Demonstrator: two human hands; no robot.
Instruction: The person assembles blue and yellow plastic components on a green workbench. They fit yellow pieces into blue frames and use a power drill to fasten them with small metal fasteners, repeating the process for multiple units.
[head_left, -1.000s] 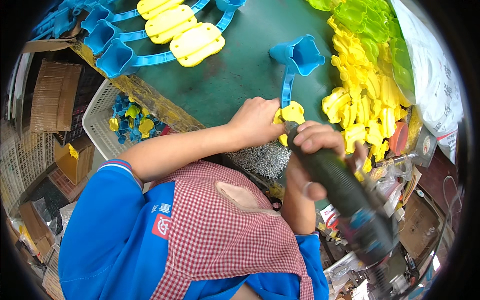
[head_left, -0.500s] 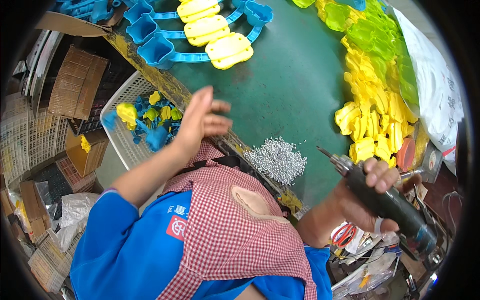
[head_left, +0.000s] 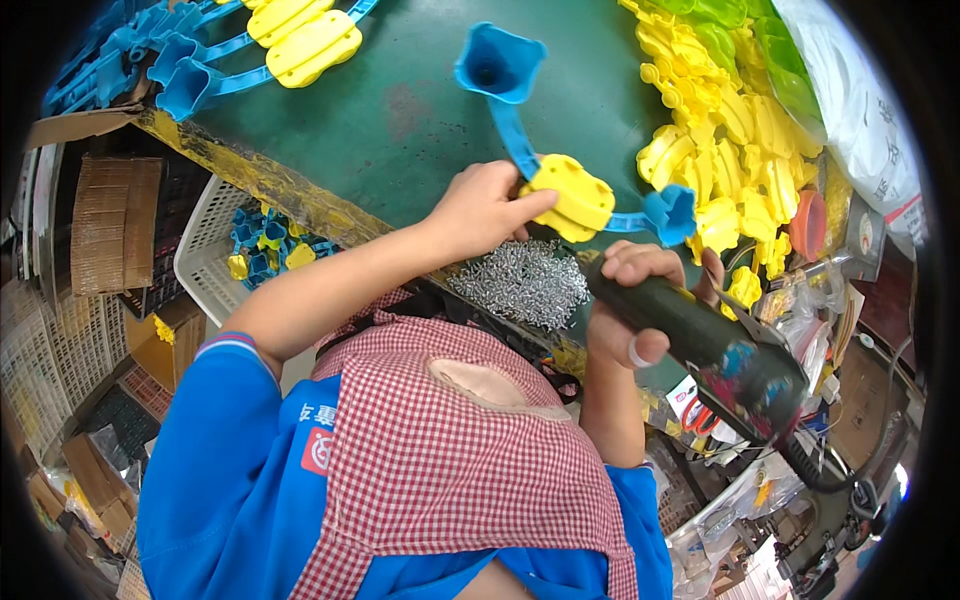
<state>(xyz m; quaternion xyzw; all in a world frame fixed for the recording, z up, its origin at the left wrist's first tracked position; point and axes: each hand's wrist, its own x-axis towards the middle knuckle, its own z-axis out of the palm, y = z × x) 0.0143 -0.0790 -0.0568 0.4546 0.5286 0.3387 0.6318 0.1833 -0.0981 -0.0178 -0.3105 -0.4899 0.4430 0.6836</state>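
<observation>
L hand (head_left: 482, 207) rests on the yellow toy part (head_left: 570, 197) at the near edge of the green bench (head_left: 400, 110); fingers (head_left: 525, 205) curled loosely, thumb and forefinger pinching the part's near-left side. The part sits w/ a blue plastic arm (head_left: 515, 140) running under it, ending far in a blue funnel-shaped cup (head_left: 498, 64) and to the right in a smaller blue cup (head_left: 672, 212).

R hand (head_left: 630, 300) wrapped tight round a dark powered screwdriver (head_left: 700, 340), fingers fully closed on the grip; tool tip points up-left toward the yellow part, tip itself hidden behind the hand/part, can't tell if touching. Cord end of the tool trails to near right.

Pile of small silver screws (head_left: 520, 283) lies on the bench just near of the part, between both hands.

Right side of bench: heap of loose yellow parts (head_left: 730, 150), green ones (head_left: 730, 30) further. Far left: more assembled blue/yellow pieces (head_left: 300, 40). Left, below bench edge: white basket (head_left: 205, 250) w/ blue and yellow bits inside. Person wears blue sleeves and a red-checked apron (head_left: 450, 470).
</observation>
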